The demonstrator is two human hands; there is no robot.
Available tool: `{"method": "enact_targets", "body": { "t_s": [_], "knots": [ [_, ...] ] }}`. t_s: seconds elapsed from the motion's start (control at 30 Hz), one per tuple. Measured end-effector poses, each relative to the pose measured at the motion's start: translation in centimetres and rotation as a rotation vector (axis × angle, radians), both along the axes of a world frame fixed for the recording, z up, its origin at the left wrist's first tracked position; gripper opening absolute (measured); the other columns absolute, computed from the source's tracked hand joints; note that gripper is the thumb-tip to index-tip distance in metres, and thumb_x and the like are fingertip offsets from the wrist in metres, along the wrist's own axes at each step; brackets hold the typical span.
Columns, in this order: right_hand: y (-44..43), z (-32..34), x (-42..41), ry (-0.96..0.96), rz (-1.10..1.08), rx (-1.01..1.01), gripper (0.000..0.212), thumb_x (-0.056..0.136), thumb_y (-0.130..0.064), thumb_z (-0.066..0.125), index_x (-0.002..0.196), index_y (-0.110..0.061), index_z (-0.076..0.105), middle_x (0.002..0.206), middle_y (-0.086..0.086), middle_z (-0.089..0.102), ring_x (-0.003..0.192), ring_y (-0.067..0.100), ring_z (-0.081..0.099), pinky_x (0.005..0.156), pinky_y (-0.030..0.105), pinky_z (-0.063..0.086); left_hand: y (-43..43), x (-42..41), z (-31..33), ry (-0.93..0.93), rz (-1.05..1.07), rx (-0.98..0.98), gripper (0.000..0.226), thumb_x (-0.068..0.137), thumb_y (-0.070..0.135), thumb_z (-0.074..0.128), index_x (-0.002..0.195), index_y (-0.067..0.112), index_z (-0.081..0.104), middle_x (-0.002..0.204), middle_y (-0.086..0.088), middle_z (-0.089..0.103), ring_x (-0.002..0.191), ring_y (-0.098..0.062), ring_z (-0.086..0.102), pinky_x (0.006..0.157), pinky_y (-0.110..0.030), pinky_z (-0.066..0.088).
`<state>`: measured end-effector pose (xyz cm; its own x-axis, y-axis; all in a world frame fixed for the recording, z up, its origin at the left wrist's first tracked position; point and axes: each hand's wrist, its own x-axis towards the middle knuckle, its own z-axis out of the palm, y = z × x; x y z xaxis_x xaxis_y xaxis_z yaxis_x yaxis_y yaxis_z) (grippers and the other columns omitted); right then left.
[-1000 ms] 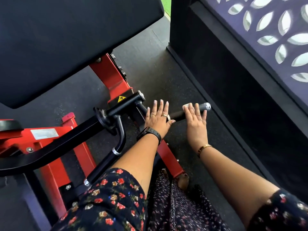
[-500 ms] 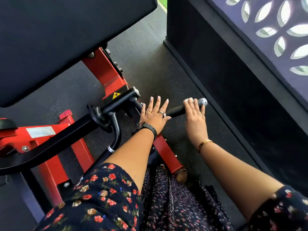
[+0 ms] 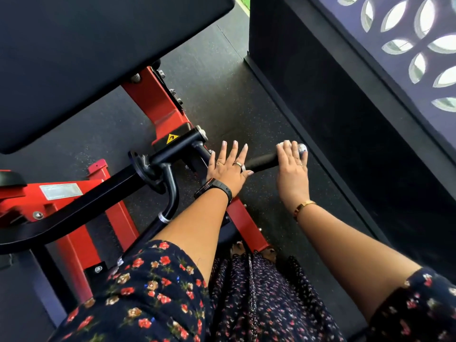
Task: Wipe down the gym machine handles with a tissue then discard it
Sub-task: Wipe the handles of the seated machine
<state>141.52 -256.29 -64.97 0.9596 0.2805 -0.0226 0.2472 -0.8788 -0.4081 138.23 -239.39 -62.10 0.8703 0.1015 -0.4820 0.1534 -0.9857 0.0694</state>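
Note:
The black handle (image 3: 262, 161) of the red and black gym machine sticks out to the right and ends in a silver cap (image 3: 302, 147). My right hand (image 3: 292, 166) lies over the outer end of the handle, fingers laid flat across it. It presses a white tissue (image 3: 280, 145) onto the handle; only a small edge shows at the fingertips. My left hand (image 3: 228, 166) rests with spread, straight fingers on the inner end of the handle, near the joint, and holds nothing.
A large black pad (image 3: 86, 58) hangs over the upper left. The machine's red frame (image 3: 158, 104) and a curved black bar (image 3: 170, 193) lie to the left. A dark wall (image 3: 333, 119) with a patterned screen stands close on the right. Speckled rubber floor (image 3: 222, 95) lies between.
My right hand has slid outward along the handle toward the silver cap, so more bare handle shows between my hands. My left hand keeps its place.

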Motion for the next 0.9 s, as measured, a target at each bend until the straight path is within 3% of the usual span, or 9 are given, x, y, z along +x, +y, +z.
{"method": "enact_targets", "body": {
  "t_s": [0.17,0.3,0.4,0.5,0.57,0.67,0.77,0.83,0.9],
  "knots": [
    [3.1,1.1,-3.2,0.050,0.304,0.087,0.061,0.086,-0.007,0.023,0.145,-0.005,0.037,0.153,0.013,0.032,0.145,0.024,0.016,0.117,0.044,0.003,-0.1,0.1,0.1,-0.008,0.020,-0.004,0.063,0.102,0.051,0.023,0.152,0.035,-0.012,0.162,0.007,-0.014,0.147,-0.020,-0.019,0.118,-0.044,-0.009],
    [-0.4,0.1,-3.2,-0.014,0.263,0.066,0.075,0.081,0.014,0.039,0.151,-0.011,0.025,0.156,0.005,0.018,0.145,0.020,0.010,0.118,0.042,0.003,-0.2,0.0,0.0,-0.021,0.013,0.010,0.067,0.101,0.055,0.023,0.153,0.031,-0.012,0.162,0.005,-0.013,0.147,-0.022,-0.019,0.117,-0.045,-0.010],
    [-1.5,-0.2,-1.2,-0.009,0.053,0.056,0.076,0.081,0.019,0.051,0.149,-0.007,0.028,0.155,0.012,0.026,0.145,0.026,0.017,0.118,0.044,0.005,-0.4,-0.1,0.1,-0.034,0.016,0.002,0.068,0.102,0.052,0.024,0.153,0.025,-0.011,0.163,0.003,-0.011,0.147,-0.022,-0.019,0.117,-0.045,-0.012],
    [0.4,0.4,-0.4,0.006,0.059,0.072,0.065,0.079,0.017,0.054,0.140,0.000,0.041,0.146,0.020,0.041,0.139,0.036,0.031,0.115,0.050,0.013,-1.3,-0.3,0.0,-0.058,0.028,-0.014,0.066,0.104,0.041,0.028,0.154,0.019,-0.010,0.163,0.003,-0.007,0.148,-0.017,-0.015,0.118,-0.040,-0.011],
    [2.0,1.0,-1.3,0.021,0.199,0.102,0.053,0.085,0.007,0.041,0.137,0.002,0.046,0.143,0.020,0.045,0.137,0.036,0.035,0.113,0.051,0.015,-1.8,-0.5,-0.2,-0.082,0.045,-0.018,0.062,0.106,0.031,0.027,0.154,0.018,-0.009,0.163,0.004,-0.006,0.149,-0.014,-0.012,0.118,-0.036,-0.011],
    [2.8,1.7,-3.5,0.098,0.330,0.123,0.064,0.087,-0.017,0.014,0.145,-0.002,0.036,0.151,0.013,0.035,0.144,0.024,0.021,0.117,0.044,0.004,-2.0,-0.8,-0.4,-0.109,0.104,-0.031,0.057,0.106,0.023,0.021,0.153,0.020,-0.010,0.162,0.005,-0.009,0.148,-0.011,-0.011,0.117,-0.031,-0.011],
    [0.7,0.8,-3.3,0.057,0.324,0.127,0.058,0.089,-0.007,0.029,0.146,-0.008,0.036,0.152,0.009,0.034,0.143,0.019,0.019,0.117,0.043,0.006,-2.1,-1.0,-0.4,-0.145,0.094,-0.053,0.061,0.105,0.031,0.027,0.154,0.020,-0.009,0.162,0.003,-0.010,0.149,-0.013,-0.012,0.117,-0.032,-0.011],
    [-1.1,0.2,-2.0,0.000,0.210,0.113,0.066,0.083,0.010,0.048,0.146,-0.008,0.036,0.152,0.010,0.034,0.144,0.024,0.020,0.117,0.046,0.007,-2.2,-1.1,-0.3,-0.147,0.092,-0.076,0.064,0.104,0.035,0.030,0.154,0.021,-0.006,0.162,0.002,-0.009,0.149,-0.016,-0.013,0.117,-0.034,-0.013],
    [-2.1,0.0,-0.5,-0.001,0.050,0.091,0.069,0.081,0.017,0.049,0.145,-0.007,0.036,0.152,0.011,0.033,0.145,0.031,0.017,0.117,0.047,0.004,-2.1,-1.1,-0.2,-0.147,0.085,-0.073,0.063,0.104,0.036,0.030,0.155,0.022,-0.004,0.163,0.001,-0.008,0.149,-0.017,-0.013,0.117,-0.035,-0.013]
  ]
}}
